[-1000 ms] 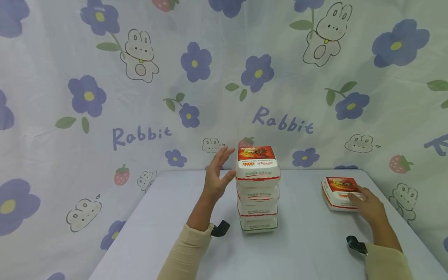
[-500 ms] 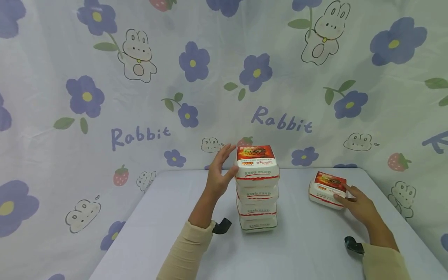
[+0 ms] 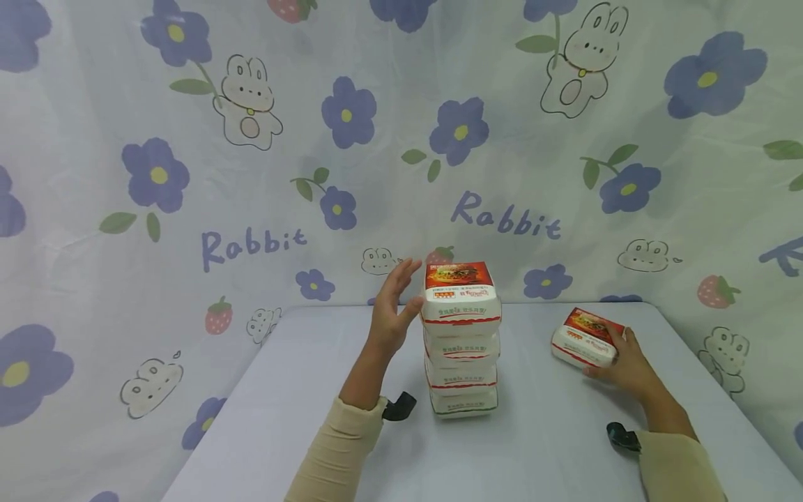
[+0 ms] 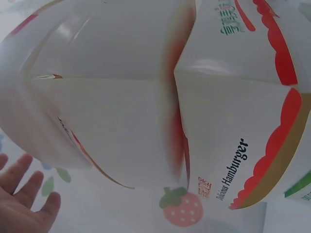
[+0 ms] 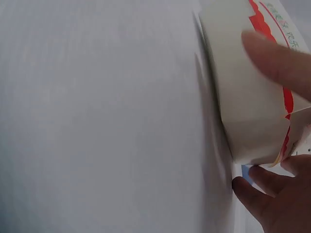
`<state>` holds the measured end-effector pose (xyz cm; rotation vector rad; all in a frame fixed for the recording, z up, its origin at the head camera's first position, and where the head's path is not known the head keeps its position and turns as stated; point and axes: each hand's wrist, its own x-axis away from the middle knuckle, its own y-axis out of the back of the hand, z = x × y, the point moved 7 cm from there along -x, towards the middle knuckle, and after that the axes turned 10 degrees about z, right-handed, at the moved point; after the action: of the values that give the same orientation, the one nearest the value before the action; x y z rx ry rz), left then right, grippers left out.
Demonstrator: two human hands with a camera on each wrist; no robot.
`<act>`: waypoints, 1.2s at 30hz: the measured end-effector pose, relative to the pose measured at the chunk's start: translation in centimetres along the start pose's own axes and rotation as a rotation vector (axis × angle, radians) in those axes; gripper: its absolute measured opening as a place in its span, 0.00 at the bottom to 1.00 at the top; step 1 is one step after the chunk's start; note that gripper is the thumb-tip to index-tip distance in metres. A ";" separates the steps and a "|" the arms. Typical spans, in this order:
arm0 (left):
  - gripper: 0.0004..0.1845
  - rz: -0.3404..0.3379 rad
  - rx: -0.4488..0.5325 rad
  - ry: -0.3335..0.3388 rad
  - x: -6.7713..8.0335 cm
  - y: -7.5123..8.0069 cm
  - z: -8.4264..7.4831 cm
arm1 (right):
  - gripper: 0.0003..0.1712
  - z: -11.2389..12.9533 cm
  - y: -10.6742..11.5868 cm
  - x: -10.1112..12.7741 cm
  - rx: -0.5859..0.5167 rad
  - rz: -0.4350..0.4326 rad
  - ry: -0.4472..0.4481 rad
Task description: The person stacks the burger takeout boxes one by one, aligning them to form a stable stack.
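A stack of several white hamburger boxes (image 3: 463, 348) with red-printed lids stands mid-table. My left hand (image 3: 390, 317) is upright close beside the stack's left side, fingers extended; in the left wrist view its fingers (image 4: 34, 189) are apart from the boxes (image 4: 233, 107). To the right, one more hamburger box (image 3: 583, 338) lies flat on the table, turned at an angle. Around its right end is my right hand (image 3: 633, 369), thumb in front and fingers behind. The right wrist view has the thumb (image 5: 277, 58) spread before the box (image 5: 248, 92), with fingertips at its far corner.
The white table (image 3: 533, 446) carries the stack and the single box, with a span of tabletop between them. A curtain (image 3: 401, 174) printed with flowers and rabbits hangs behind. Black wrist cameras (image 3: 399, 406) are worn at both sleeves.
The single box has slid left and turned on the table. My right hand has shifted left and forward around its right end. The left hand and the stack stay nearly the same.
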<state>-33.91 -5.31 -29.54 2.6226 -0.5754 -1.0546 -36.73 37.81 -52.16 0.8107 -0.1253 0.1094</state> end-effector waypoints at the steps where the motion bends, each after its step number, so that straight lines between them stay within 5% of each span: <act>1: 0.49 -0.002 0.002 -0.003 0.0 0.0 -0.4 | 0.77 0.0 -0.1 -0.1 0.009 -0.001 0.004; 14: 0.47 0.004 -0.001 -0.011 0.0 -0.1 -0.8 | 0.72 0.9 -0.2 0.3 0.017 -0.013 0.008; 21: 0.45 0.009 -0.027 -0.012 -0.3 -0.1 -1.2 | 0.68 2.2 0.1 0.4 0.013 -0.029 0.084; 28: 0.47 -0.018 -0.023 0.014 -0.7 0.0 3.1 | 0.66 3.8 0.9 0.7 -0.015 -0.010 0.130; 36: 0.50 0.002 -0.022 0.012 -0.7 -0.1 3.1 | 0.65 7.1 2.3 1.7 -0.075 0.026 0.195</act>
<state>-36.51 -5.13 -31.34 2.6067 -0.5612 -1.0383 -35.88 34.26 -45.37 0.7192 0.0436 0.2066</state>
